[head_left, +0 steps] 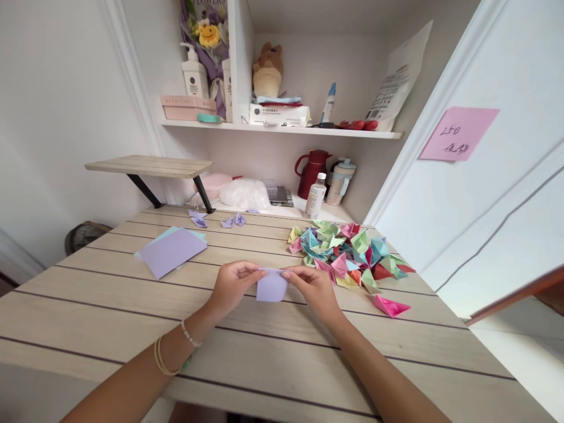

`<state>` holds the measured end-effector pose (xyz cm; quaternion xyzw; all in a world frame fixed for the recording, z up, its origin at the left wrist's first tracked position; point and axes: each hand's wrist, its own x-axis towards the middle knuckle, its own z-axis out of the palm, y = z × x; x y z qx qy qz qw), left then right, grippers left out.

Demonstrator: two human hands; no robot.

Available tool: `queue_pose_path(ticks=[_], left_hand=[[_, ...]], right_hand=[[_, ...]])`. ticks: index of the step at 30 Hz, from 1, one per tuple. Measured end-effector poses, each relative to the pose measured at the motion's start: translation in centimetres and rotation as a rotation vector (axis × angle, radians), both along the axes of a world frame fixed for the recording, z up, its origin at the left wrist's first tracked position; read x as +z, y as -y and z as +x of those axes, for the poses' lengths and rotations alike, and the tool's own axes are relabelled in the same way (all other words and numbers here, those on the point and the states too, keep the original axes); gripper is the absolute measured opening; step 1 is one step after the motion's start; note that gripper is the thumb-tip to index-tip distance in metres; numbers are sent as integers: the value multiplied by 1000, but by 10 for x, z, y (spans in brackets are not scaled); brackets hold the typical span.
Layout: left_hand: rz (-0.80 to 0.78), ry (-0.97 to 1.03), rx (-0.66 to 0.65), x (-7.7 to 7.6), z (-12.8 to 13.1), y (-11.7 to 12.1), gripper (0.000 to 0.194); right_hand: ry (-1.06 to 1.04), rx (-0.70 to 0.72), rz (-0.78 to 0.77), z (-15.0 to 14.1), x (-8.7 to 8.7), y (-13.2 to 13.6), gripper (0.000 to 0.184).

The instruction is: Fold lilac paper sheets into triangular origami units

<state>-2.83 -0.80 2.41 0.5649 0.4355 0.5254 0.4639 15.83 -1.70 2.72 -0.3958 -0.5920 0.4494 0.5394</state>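
A small piece of lilac paper (272, 286) is held up just above the table between both hands. My left hand (234, 285) pinches its upper left corner, thumb against fingers. At the upper right corner, my right hand (314, 288) pinches it the same way. The paper's top edge looks folded over; its lower part hangs flat. To the right of my right hand lies a heap of folded paper boats (339, 249) in many colours. A bright pink paper boat (391, 306) sits apart in front of the heap.
Purple and light blue sheets (173, 251) lie at the left of the slatted table (264, 358). Several small lilac folded pieces (228, 222) lie near the back. A raised wooden stand (150, 165), a bottle (315, 197) and a red jug (314, 173) stand behind.
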Motion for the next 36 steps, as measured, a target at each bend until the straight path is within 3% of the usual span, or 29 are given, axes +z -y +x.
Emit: queue_pose_path(ticks=[12, 28, 31, 36], left_hand=[[47, -58, -3, 4, 0, 2, 13], [55, -73, 13, 11, -3, 2, 18], [52, -55, 49, 11, -3, 1, 19], [55, -44, 71, 10, -3, 1, 17]], right_hand=[[12, -21, 2, 0, 0, 0, 14], [-34, 62, -5, 2, 1, 0, 18], [-55, 21, -28, 5, 1, -2, 23], [-36, -33, 31, 7, 2, -3, 14]])
